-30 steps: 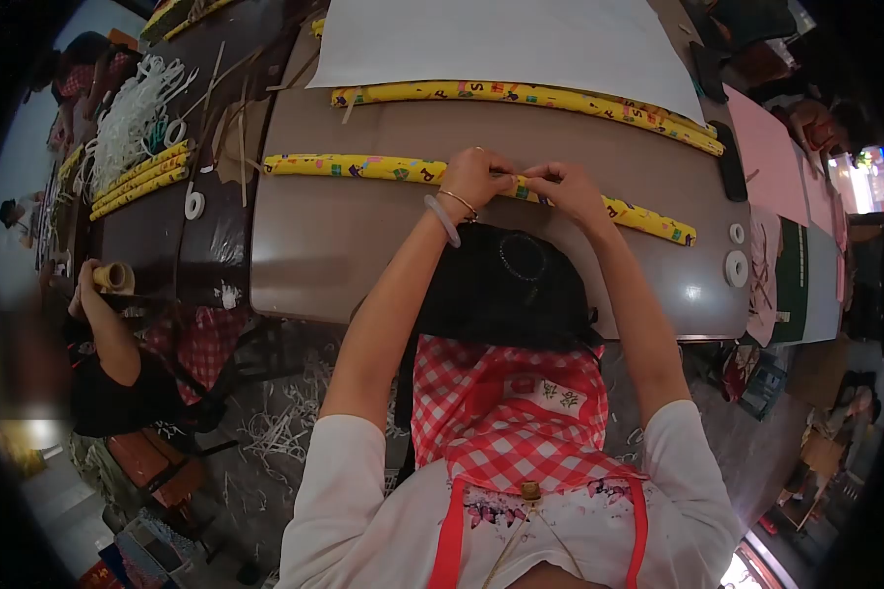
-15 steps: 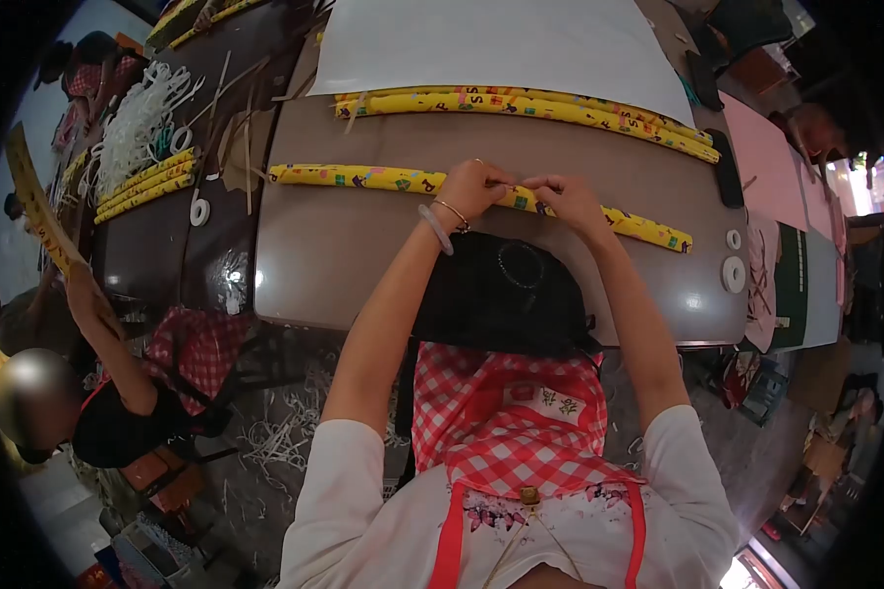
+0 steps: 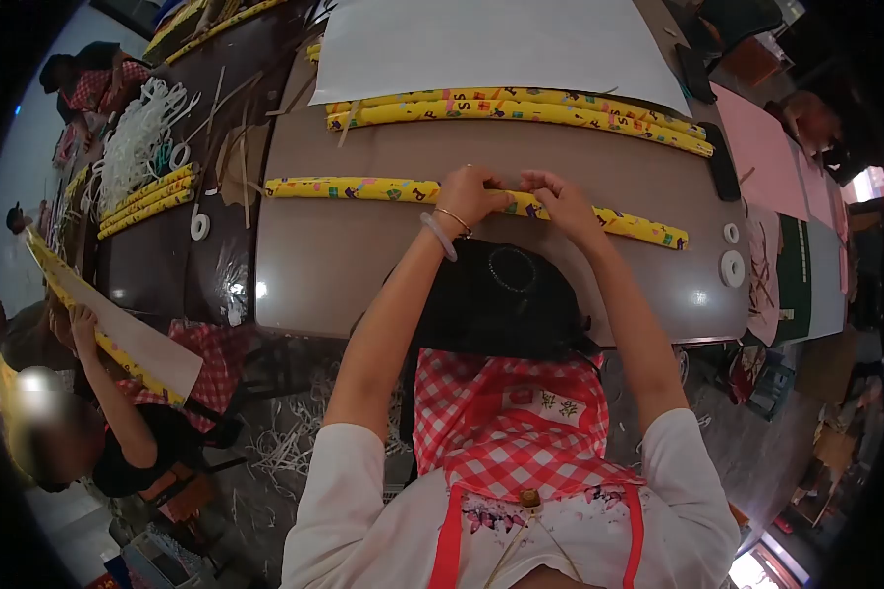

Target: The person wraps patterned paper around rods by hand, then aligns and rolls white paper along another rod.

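Note:
A long yellow patterned paper roll (image 3: 363,187) lies across the brown table in front of me. My left hand (image 3: 472,196), with a bracelet and a bangle at the wrist, is closed on the roll near its middle. Just to the right, my right hand (image 3: 557,201) rests at the same roll with its thumb and fingers bent; whether it pinches anything is too small to tell. Farther back, more yellow rolls (image 3: 530,111) lie side by side along the near edge of a large white sheet (image 3: 491,49).
At the right are white tape rolls (image 3: 732,268) and a dark object (image 3: 723,165). White strips (image 3: 138,142) and yellow rolls (image 3: 147,201) lie on the left table. A co-worker (image 3: 118,432) at the left holds a yellow-edged sheet (image 3: 133,339).
My right hand's fingers have lifted a little off the roll. The left co-worker's yellow paper has swung down and now shows its pale side. The roll has shifted slightly.

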Available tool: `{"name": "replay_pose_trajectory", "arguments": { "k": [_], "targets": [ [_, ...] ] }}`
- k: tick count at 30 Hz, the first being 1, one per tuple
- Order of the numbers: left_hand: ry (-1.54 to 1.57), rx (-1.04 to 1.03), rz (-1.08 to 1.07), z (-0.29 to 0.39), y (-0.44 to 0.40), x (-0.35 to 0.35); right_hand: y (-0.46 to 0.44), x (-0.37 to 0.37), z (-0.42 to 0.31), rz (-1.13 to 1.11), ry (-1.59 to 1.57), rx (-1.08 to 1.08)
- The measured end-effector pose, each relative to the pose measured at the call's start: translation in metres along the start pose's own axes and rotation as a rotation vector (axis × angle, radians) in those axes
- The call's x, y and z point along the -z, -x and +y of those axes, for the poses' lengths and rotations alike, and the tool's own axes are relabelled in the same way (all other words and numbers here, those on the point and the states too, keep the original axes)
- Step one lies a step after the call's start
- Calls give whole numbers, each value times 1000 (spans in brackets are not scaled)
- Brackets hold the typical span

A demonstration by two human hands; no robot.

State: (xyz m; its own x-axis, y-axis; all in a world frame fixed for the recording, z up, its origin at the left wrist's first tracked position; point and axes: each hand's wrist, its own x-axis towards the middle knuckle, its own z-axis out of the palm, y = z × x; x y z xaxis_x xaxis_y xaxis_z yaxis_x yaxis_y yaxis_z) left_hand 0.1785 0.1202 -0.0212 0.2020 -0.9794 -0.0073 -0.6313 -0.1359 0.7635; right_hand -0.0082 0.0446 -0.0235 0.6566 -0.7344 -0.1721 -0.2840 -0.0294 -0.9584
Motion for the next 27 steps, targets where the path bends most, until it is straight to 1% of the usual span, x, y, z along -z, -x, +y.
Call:
{"name": "replay_pose_trajectory", "arguments": {
  "k": [1,2,4,8,10,11,13,14,16,18,19,20,21,22,23,25,27],
  "targets": [
    [75,11,-57,-2,-2,3,0,0,-1,-3,6,14],
    [73,6,-56,-2,-3,6,0,0,-2,0,5,18],
    [-5,-105,-68,-2,-2,12,1,0,-3,-2,-7,14],
    [21,-127,-122,-2,0,24,3,1,-6,-11,-19,22],
    [122,-165,-131,-4,4,31,5,0,-9,-9,27,4],
    [120,-164,-130,-5,7,34,5,0,-9,-11,26,5],
    [153,-206,52,-3,18,39,4,0,-9,-14,44,-4],
    [152,-206,52,1,25,46,4,-1,-9,-14,44,-3],
    [178,-143,395,2,42,60,6,-1,-8,17,65,55],
    [330,-26,608,-18,58,70,7,-2,-7,33,75,67],
    [329,-24,610,-26,68,75,6,-3,-7,47,86,81],
    [405,50,700,-33,80,80,8,-5,-9,44,83,81],
    [480,125,790,-40,91,84,10,-6,-11,65,160,73],
    [477,129,792,-52,100,85,12,-8,-15,85,236,65],
    [446,146,785,-64,108,85,13,-9,-17,80,234,64],
    [415,166,780,-79,121,80,15,-11,-22,113,393,121],
    [371,231,698,-85,131,77,14,-13,-29,106,450,127]
  ]
}}
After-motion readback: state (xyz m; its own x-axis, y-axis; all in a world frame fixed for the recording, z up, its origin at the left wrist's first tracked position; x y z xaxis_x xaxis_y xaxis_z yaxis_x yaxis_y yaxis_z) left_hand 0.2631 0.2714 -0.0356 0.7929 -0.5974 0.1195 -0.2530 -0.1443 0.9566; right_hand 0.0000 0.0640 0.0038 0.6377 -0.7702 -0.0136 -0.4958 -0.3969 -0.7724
